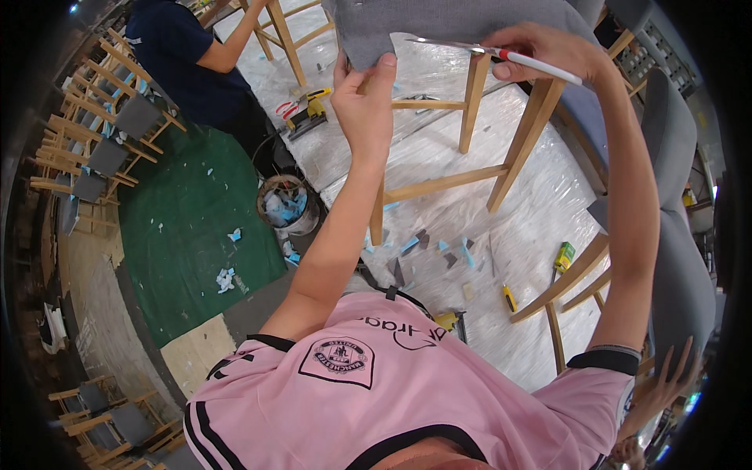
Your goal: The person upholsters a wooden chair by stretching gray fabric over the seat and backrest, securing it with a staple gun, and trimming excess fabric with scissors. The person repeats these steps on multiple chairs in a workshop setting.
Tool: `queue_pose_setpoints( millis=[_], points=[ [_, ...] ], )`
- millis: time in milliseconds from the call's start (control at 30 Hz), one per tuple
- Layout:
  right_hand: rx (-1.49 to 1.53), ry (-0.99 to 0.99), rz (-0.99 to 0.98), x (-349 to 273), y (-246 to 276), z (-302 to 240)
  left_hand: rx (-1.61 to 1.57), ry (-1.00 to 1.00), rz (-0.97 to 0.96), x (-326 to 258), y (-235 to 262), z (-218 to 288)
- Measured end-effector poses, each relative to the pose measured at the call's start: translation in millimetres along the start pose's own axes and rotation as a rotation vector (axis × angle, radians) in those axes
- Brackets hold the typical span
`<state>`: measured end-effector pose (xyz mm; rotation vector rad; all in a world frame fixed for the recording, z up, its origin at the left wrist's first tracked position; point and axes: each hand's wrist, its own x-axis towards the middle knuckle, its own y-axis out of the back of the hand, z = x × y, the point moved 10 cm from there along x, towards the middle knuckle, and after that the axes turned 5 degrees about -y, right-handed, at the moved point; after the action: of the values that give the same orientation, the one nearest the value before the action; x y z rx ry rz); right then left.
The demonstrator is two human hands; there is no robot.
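My left hand pinches the loose lower edge of grey upholstery fabric between thumb and fingers. The fabric hangs from a chair with light wooden legs, which stands on the plastic-covered table. My right hand is closed around scissors with slim metal blades and a white-and-red handle. The blades point left, their tips close to the fabric edge just right of my left hand. How the fingers sit in the handle is partly hidden.
Fabric and blue scraps, a yellow cutter knife and a yellow tool lie on the table. A scrap bucket stands beside it. Grey chairs stand right, near another person's hand. A co-worker stands far left.
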<state>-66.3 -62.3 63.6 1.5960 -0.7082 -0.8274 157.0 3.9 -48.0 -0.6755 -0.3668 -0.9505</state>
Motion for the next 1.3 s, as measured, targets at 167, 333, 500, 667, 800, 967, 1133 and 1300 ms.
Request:
queue_pose_setpoints(
  millis=[167, 333, 500, 667, 800, 967, 1133, 1300],
  points=[
    [0.157, 0.053, -0.196, 1, 11, -35, 0.012, 0.035, -0.013, 0, 1, -5],
    [0.165, 0.118, -0.225, 4, 12, -48, -0.022, 0.053, -0.053, 2, -1, -10],
    [0.084, 0.060, -0.196, 11, 17, -58, -0.011, 0.055, -0.044, 3, -1, -6],
    [0.061, 0.116, -0.192, 16, 18, -65, 0.006, 0.081, -0.046, 2, 1, -6],
    [0.040, 0.216, -0.102, 23, 12, -58, 0.040, 0.053, -0.058, 0, 1, -3],
    [0.021, 0.232, -0.059, 28, 13, -67, -0.015, 0.050, -0.098, -1, -1, -4],
    [0.078, 0.189, -0.120, 29, 4, -73, 0.024, 0.054, -0.121, -2, 2, -6],
    [0.105, 0.212, -0.033, 29, 4, -73, 0.004, 0.056, -0.138, -3, 3, -6]
  ],
)
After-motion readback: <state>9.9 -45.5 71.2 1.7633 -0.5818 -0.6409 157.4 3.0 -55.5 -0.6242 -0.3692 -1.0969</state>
